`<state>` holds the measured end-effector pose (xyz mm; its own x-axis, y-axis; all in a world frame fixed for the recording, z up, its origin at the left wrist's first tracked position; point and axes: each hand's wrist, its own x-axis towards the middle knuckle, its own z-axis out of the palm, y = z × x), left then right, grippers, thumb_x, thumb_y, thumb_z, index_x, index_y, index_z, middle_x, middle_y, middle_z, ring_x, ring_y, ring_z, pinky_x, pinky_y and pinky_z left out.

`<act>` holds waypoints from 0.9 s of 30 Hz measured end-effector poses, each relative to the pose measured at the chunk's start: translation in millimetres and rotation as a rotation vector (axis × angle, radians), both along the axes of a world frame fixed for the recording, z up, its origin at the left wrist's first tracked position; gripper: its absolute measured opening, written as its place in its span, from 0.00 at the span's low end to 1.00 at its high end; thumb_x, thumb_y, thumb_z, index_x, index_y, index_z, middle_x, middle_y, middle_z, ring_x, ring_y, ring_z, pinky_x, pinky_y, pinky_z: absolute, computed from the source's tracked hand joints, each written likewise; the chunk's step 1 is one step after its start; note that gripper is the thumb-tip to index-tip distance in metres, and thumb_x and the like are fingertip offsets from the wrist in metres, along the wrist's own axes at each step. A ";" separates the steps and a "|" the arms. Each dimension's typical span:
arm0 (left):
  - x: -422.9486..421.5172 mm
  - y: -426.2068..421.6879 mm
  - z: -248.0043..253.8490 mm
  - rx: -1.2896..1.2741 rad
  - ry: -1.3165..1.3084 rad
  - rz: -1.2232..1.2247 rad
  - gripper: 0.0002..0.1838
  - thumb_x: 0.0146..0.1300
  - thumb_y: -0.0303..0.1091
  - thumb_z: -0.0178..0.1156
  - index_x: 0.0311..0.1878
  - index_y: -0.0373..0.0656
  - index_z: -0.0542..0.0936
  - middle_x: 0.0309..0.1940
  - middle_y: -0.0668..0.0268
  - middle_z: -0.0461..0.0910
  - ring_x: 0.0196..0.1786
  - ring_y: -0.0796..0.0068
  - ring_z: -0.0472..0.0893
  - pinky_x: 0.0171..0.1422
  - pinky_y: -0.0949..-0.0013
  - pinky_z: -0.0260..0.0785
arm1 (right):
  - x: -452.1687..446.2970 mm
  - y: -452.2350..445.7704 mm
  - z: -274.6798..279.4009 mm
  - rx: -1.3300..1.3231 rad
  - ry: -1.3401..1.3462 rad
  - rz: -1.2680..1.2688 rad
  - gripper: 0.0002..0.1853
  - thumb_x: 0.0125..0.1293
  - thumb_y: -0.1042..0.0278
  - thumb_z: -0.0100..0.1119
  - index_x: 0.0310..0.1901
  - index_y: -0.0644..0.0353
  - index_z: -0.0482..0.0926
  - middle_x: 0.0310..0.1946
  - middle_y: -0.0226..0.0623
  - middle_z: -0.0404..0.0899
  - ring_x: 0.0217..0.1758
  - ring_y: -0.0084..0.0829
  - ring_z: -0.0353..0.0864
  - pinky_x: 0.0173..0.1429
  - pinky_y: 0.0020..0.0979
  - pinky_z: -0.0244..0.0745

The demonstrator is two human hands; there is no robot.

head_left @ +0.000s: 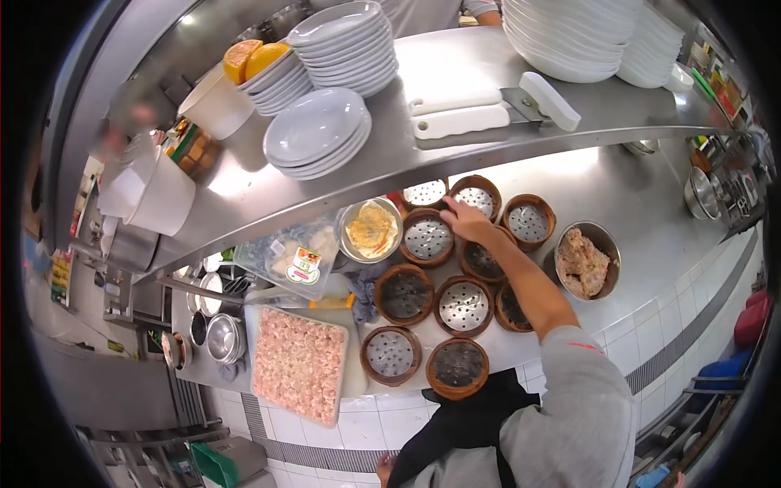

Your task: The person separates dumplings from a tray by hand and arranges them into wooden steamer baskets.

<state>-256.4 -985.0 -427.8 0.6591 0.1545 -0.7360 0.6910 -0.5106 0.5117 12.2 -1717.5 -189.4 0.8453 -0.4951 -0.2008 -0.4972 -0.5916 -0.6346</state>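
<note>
Steamers [464, 306] dot the steel counter [643, 191] above tiled floor [390, 427]; right hand [467, 220] slightly spread, left hand [386, 469] unclear.

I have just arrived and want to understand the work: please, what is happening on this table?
A person reaches the right hand among round, wooden-rimmed steamers with perforated metal bases. The left hand is low, off the worktop. To the steamers' left, a tray holds pinkish portions; to their right stands a metal bowl of minced mixture.
</note>
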 end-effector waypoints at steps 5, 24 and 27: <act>19.9 -1.0 -6.5 -0.014 -0.008 -0.109 0.21 0.63 0.30 0.63 0.59 0.38 0.75 0.37 0.58 0.85 0.35 0.76 0.82 0.39 0.73 0.75 | -39.4 2.4 38.0 -0.110 0.008 0.009 0.25 0.72 0.49 0.44 0.65 0.54 0.69 0.61 0.51 0.73 0.68 0.52 0.67 0.63 0.54 0.67; 61.2 8.3 -14.0 -0.041 -0.030 -0.230 0.23 0.63 0.30 0.63 0.60 0.37 0.74 0.37 0.58 0.85 0.36 0.76 0.82 0.40 0.73 0.75 | -116.9 -4.9 11.1 -0.289 0.114 -0.246 0.29 0.72 0.47 0.44 0.64 0.61 0.67 0.57 0.64 0.72 0.53 0.56 0.79 0.54 0.52 0.73; 62.3 7.2 -13.2 -0.039 -0.037 -0.237 0.23 0.63 0.30 0.62 0.60 0.36 0.74 0.37 0.58 0.85 0.36 0.75 0.82 0.40 0.73 0.75 | -119.3 -41.1 -44.2 -0.376 -0.153 -0.320 0.29 0.71 0.50 0.47 0.62 0.69 0.67 0.58 0.69 0.69 0.51 0.59 0.79 0.54 0.52 0.73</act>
